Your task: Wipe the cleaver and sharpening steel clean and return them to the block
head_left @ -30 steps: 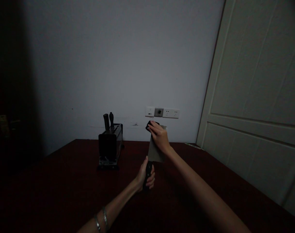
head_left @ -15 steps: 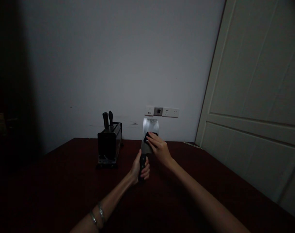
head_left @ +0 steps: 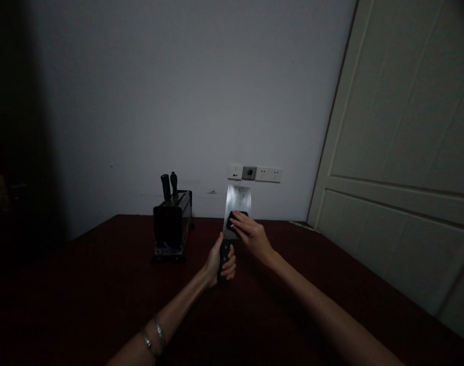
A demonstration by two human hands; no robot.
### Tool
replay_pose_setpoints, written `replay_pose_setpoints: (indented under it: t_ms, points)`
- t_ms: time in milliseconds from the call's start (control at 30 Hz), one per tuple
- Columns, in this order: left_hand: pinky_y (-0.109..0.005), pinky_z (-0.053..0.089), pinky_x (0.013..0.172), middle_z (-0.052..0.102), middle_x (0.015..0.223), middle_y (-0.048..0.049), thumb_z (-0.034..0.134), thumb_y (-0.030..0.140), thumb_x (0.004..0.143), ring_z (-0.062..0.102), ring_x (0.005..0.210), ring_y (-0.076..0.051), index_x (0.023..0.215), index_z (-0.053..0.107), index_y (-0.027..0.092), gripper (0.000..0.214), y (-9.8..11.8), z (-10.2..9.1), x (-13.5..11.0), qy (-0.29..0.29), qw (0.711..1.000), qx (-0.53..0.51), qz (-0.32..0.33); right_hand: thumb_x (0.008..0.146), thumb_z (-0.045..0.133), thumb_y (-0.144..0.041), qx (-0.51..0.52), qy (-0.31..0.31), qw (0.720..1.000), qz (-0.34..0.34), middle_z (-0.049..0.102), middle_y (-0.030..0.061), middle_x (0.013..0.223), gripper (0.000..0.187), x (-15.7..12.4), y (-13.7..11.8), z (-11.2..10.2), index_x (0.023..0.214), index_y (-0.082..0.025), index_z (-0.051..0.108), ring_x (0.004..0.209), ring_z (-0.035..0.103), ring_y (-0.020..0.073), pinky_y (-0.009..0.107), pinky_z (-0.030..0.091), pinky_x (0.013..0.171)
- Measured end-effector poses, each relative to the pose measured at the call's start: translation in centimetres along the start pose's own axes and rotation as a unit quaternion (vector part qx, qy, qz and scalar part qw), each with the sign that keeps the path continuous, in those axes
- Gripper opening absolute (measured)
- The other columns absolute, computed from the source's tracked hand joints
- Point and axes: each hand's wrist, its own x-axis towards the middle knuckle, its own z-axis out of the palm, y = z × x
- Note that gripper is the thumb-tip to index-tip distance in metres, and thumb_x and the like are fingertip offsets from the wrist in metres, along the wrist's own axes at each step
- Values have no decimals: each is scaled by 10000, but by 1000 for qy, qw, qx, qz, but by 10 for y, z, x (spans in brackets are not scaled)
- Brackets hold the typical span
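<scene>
A cleaver (head_left: 238, 197) with a broad shiny blade and a black riveted handle is held up over the table, blade pointing away from me. My left hand (head_left: 219, 263) is wrapped round its handle. My right hand (head_left: 251, 233) is closed on a small black pad (head_left: 230, 219), pressed against the face of the blade. The fingers cover much of the pad, so its exact kind is hard to make out. Part of the lower blade is hidden behind my right hand.
A black knife block (head_left: 168, 229) with two dark-handled knives (head_left: 165, 188) in it stands on the dark red table (head_left: 113, 264), left of my hands. Wall sockets (head_left: 268, 175) are behind the cleaver. A pale panelled door (head_left: 403, 152) borders the right side.
My right hand and the black pad have slid slightly down the blade, towards the handle. My left hand keeps its grip on the cleaver, nearly in the same place.
</scene>
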Motion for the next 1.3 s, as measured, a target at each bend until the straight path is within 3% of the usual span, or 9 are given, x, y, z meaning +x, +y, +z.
replay_pose_setpoints:
  t_ms: [133,267,400,533,700,933,1167,1300]
  points:
    - [-194,280,272,313,304,61,199,706,784,229,222,-68,555,400,182,607,3,-2,1,-1,1000,-3,-1,849,488,-162,29,-44,999,-13,553,76,1231,315,-19,-11,3,1142,-213,592,1179,473,181,374,411,989]
    - [-193,286,277,310,309,66,263,680,784,233,230,-66,557,397,185,561,8,2,-2,-28,1000,1,9,839,508,-161,22,-37,999,-4,568,84,1211,296,-14,0,-15,1110,-218,613,1165,488,186,388,418,979]
    - [-179,291,286,310,315,92,530,427,745,221,233,-50,567,368,188,339,8,4,-4,-25,999,34,25,829,524,-165,16,-45,999,-6,584,82,1189,277,-5,7,-26,1075,-231,633,1143,509,195,407,423,970]
    - [-168,289,284,301,309,123,623,229,655,212,228,-40,601,354,197,276,-1,7,-4,13,995,89,33,833,509,-150,41,-102,993,-47,580,115,1189,265,2,-4,-18,1064,-177,637,1172,480,195,406,413,978]
    - [-161,273,283,281,308,137,650,228,633,215,229,-31,601,352,198,301,-3,13,-6,38,990,126,45,845,473,-124,48,-170,980,-95,561,120,1215,283,15,-18,-11,1085,-161,617,1216,429,186,423,393,994]
    - [-156,255,271,272,299,132,662,216,648,204,221,-26,550,315,196,361,8,8,-6,50,989,122,69,845,481,-126,28,-166,982,-82,541,117,1240,291,10,-7,-34,1106,-170,604,1228,414,184,427,391,998]
    - [-158,261,266,270,287,138,691,231,615,216,213,-29,553,321,199,377,2,13,-6,65,985,154,50,849,464,-113,27,-170,980,-100,547,118,1233,302,10,-14,-20,1114,-168,597,1227,413,176,420,386,1005]
    - [-159,266,264,272,289,140,695,233,610,213,216,-28,561,325,201,374,3,13,-6,60,984,162,46,839,481,-113,22,-190,976,-106,536,104,1248,320,11,-14,-25,1131,-192,585,1228,412,176,428,377,1011]
